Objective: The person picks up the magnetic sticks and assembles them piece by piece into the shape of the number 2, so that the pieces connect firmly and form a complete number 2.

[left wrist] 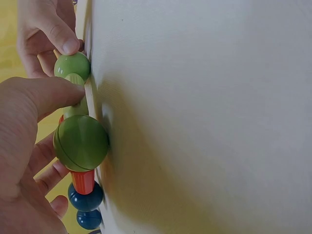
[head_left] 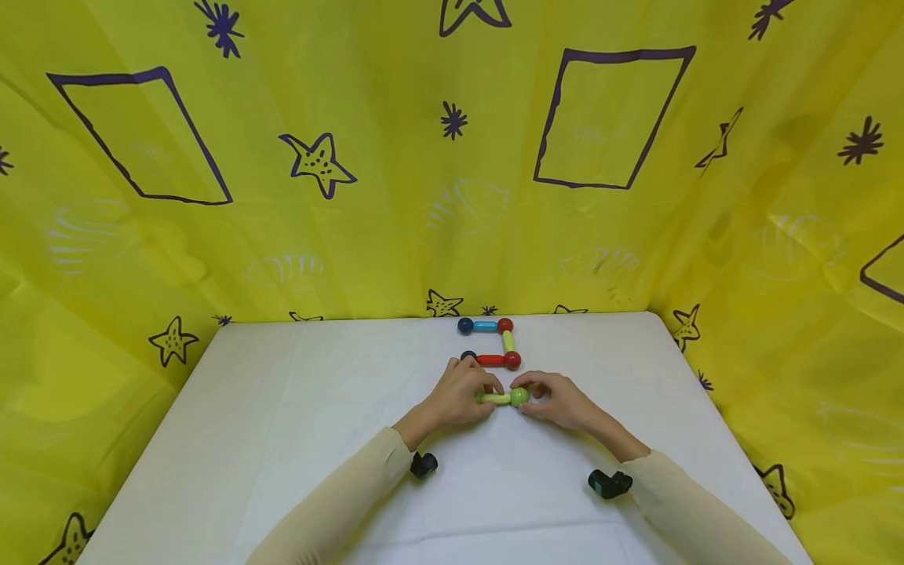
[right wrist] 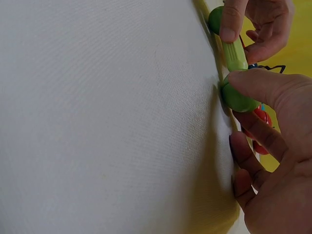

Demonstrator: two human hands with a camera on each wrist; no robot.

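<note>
My left hand [head_left: 462,392] pinches a light green rod [head_left: 497,399] between thumb and fingers, low over the white table. At the rod's right end sits a green ball [head_left: 519,396], and my right hand [head_left: 561,400] holds that ball with thumb and fingertips. A second green ball [left wrist: 81,144] is at the rod's other end, beneath the left palm; in the head view the left hand mostly covers it. Seen from the right wrist, the right thumb lies across the near green ball [right wrist: 240,97], where it meets the rod [right wrist: 235,56].
Just beyond the hands lies a joined chain: dark blue ball [head_left: 464,326], light blue rod [head_left: 485,326], red ball [head_left: 504,326], light green rod [head_left: 508,342], red ball [head_left: 512,360], red rod [head_left: 490,360] and a partly covered dark blue ball [head_left: 468,355]. A yellow patterned curtain [head_left: 395,235] surrounds the table [head_left: 297,439].
</note>
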